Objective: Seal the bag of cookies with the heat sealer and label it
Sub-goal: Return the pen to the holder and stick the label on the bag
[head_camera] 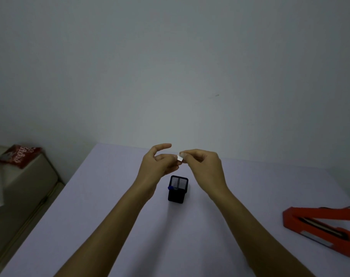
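Both hands meet above the worktop [110, 196], left hand [160, 162] and right hand [204, 166] each with a pinching grip on a small white label [179, 158]. Cookie bag [18, 155] lies off at nine o'clock, heat sealer [318, 226] open at four o'clock; labelling seems still ahead, sealing unclear.

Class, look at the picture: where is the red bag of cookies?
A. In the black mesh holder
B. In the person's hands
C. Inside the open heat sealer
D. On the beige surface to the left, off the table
D: the red bag lies on the beige surface left of the table, far from both hands.
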Demonstrator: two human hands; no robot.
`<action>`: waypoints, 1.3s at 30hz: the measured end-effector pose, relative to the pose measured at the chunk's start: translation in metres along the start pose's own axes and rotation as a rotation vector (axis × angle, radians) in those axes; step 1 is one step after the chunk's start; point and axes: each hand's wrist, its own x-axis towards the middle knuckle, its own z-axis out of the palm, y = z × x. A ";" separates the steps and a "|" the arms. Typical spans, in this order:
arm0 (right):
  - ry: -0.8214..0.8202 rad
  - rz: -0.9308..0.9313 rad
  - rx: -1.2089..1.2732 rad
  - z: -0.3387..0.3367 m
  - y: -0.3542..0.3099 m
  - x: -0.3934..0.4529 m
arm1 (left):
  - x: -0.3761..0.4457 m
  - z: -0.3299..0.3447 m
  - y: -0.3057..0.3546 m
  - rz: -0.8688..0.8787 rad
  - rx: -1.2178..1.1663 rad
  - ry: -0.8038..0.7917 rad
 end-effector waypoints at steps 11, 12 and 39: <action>0.093 0.225 0.098 -0.028 0.022 -0.002 | 0.024 -0.035 -0.102 -0.297 0.305 -0.059; 0.098 0.242 0.093 -0.030 0.026 -0.004 | 0.026 -0.037 -0.118 -0.330 0.337 -0.060; 0.262 0.421 0.100 -0.041 0.104 -0.028 | -0.016 0.068 -0.119 0.114 0.278 -0.069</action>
